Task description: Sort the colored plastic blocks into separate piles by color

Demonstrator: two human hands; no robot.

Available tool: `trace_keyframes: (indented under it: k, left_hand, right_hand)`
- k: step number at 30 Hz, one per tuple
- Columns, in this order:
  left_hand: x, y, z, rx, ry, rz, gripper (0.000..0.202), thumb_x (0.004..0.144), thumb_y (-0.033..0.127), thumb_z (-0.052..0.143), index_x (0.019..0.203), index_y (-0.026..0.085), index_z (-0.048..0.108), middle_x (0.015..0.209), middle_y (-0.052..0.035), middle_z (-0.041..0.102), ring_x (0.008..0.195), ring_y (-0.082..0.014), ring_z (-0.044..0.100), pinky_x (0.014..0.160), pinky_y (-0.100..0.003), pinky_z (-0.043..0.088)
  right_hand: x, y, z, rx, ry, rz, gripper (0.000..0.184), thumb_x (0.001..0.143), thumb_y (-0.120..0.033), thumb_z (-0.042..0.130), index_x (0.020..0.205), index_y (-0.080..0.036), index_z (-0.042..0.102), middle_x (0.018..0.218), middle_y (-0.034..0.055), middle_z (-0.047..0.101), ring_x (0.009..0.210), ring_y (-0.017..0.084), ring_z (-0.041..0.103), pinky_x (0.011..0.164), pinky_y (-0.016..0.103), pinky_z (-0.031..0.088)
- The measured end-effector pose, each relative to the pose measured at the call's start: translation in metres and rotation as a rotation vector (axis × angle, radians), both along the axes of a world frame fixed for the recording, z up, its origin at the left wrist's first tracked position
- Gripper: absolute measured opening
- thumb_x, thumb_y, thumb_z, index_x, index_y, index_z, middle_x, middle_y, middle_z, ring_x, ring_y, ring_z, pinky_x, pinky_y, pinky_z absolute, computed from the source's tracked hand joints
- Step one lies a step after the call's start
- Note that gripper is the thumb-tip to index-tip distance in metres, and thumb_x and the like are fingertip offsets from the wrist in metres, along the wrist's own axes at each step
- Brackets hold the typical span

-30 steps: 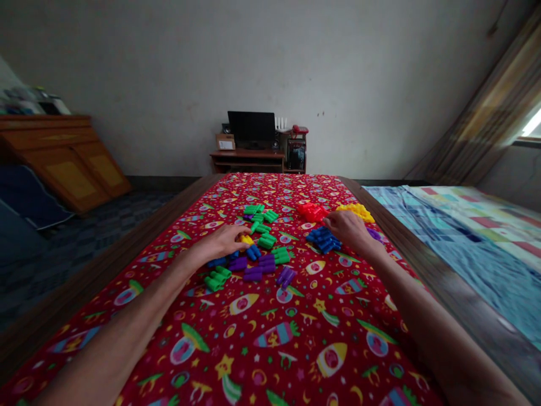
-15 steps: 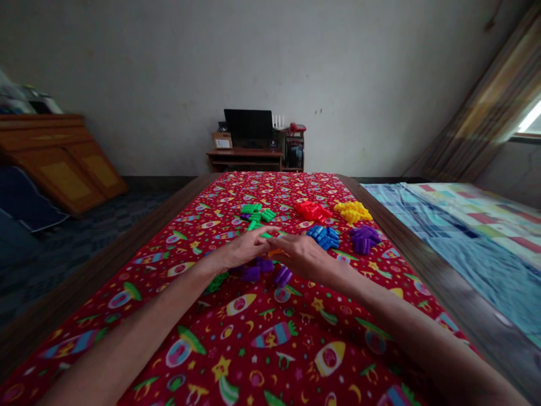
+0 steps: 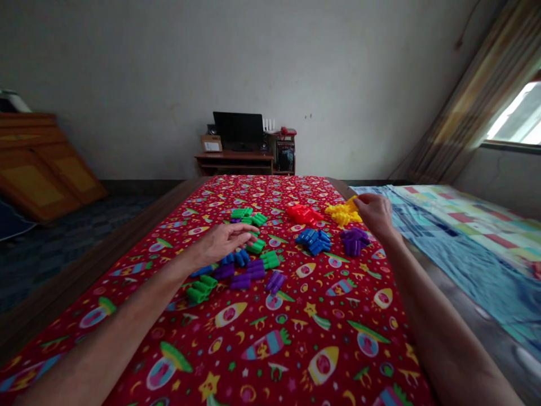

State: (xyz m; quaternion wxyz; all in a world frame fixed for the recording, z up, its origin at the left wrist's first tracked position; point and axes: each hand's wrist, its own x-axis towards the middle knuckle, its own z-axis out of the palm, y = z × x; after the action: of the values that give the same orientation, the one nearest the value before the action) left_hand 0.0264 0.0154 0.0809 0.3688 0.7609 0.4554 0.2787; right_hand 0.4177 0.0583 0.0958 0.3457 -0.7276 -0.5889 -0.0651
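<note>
Over a mixed pile of green, blue and purple plastic pieces, my left hand hovers with its fingers stretched out. Green pieces lie by its fingertips, and purple pieces are just nearer to me. Far right, my right hand pinches a yellow plastic piece above the heap of yellow pieces. The pieces look like short joined tubes; their exact kind is too small to tell. A purple heap lies just below my right hand.
Red pieces and blue pieces form separate heaps on the red patterned cloth. A desk with a monitor stands against the far wall. A bed with a blue sheet is on the right.
My hands were together over the pile, with something orange-yellow between them. My right hand has moved right to the yellow heap; my left has shifted slightly left and its fingers show apart.
</note>
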Motion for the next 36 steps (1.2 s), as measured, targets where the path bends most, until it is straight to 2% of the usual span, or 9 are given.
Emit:
trace_keyframes:
  k: [3,6,9,14,20,25,29,32,36]
  left_hand:
    - [-0.001,0.001,0.0,-0.002,-0.003,0.007,0.058,0.077,0.063,0.057,0.112,0.018,0.066,0.099,-0.0093,0.075,0.091,-0.026,0.071,0.078,-0.037,0.058]
    - [0.0,-0.001,0.0,-0.001,0.015,0.004,0.059,0.076,0.065,0.057,0.111,0.019,0.066,0.099,-0.009,0.075,0.09,-0.0261,0.072,0.078,-0.037,0.058]
    - [0.001,-0.002,0.0,-0.001,0.03,-0.001,0.063,0.075,0.069,0.058,0.11,0.019,0.067,0.098,-0.0091,0.075,0.09,-0.0262,0.072,0.077,-0.037,0.059]
    - [-0.001,-0.001,-0.001,0.011,0.049,0.005,0.064,0.074,0.072,0.057,0.11,0.02,0.068,0.096,-0.0085,0.076,0.089,-0.0266,0.072,0.077,-0.038,0.059]
    - [0.0,-0.002,0.0,0.021,0.067,0.014,0.063,0.076,0.07,0.055,0.111,0.02,0.068,0.094,-0.0079,0.076,0.09,-0.0263,0.072,0.075,-0.036,0.059]
    - [-0.003,-0.003,0.003,0.04,0.134,0.032,0.062,0.078,0.068,0.051,0.111,0.019,0.069,0.098,-0.0074,0.076,0.089,-0.0254,0.072,0.074,-0.033,0.058]
    - [-0.019,0.004,0.003,0.208,0.37,0.101,0.052,0.082,0.059,0.049,0.11,0.021,0.07,0.106,-0.006,0.075,0.094,-0.0259,0.07,0.084,-0.034,0.055]
    - [-0.029,0.011,-0.003,0.334,0.518,0.103,0.047,0.082,0.052,0.051,0.113,0.022,0.07,0.117,-0.0073,0.071,0.106,-0.0273,0.065,0.095,-0.037,0.049]
    - [-0.021,0.011,-0.023,0.375,0.535,-0.067,0.048,0.082,0.045,0.057,0.126,0.023,0.061,0.133,-0.0082,0.061,0.123,-0.0269,0.055,0.106,-0.039,0.041]
  right_hand:
    - [0.024,0.001,-0.009,-0.128,0.026,-0.142,0.036,0.085,-0.031,0.05,0.102,-0.011,0.075,0.096,0.0184,0.072,0.09,0.028,0.064,0.075,0.034,0.043]
    - [0.033,-0.001,-0.017,-0.238,-0.004,-0.214,0.037,0.085,-0.027,0.048,0.1,-0.006,0.074,0.098,0.0243,0.07,0.093,0.031,0.064,0.076,0.036,0.043]
    - [0.034,0.0,-0.022,-0.298,-0.016,-0.203,0.037,0.083,-0.024,0.047,0.098,-0.003,0.074,0.096,0.0274,0.068,0.093,0.033,0.064,0.075,0.037,0.044]
    - [0.029,0.01,-0.027,-0.334,-0.006,-0.154,0.032,0.082,-0.025,0.048,0.089,-0.006,0.074,0.083,0.0228,0.068,0.088,0.032,0.064,0.072,0.036,0.045]
    - [0.024,0.02,-0.027,-0.2,0.129,0.042,0.031,0.081,-0.016,0.043,0.086,-0.006,0.072,0.067,0.0131,0.067,0.071,0.022,0.065,0.069,0.032,0.046]
    - [0.027,0.017,-0.025,-0.171,0.153,0.008,0.032,0.078,-0.012,0.041,0.079,-0.005,0.073,0.061,0.0128,0.067,0.068,0.021,0.066,0.07,0.031,0.049]
    - [0.028,0.015,-0.021,-0.129,0.154,0.012,0.032,0.078,-0.016,0.042,0.076,-0.006,0.073,0.057,0.0107,0.066,0.063,0.02,0.066,0.069,0.031,0.051]
    - [0.022,0.015,-0.013,-0.093,0.129,0.034,0.028,0.079,-0.016,0.045,0.071,-0.009,0.071,0.055,0.0087,0.065,0.062,0.019,0.066,0.068,0.029,0.05]
    - [-0.006,0.008,0.007,0.017,0.148,0.186,0.027,0.082,-0.021,0.046,0.073,-0.011,0.07,0.061,0.0075,0.067,0.059,0.017,0.064,0.061,0.025,0.046]
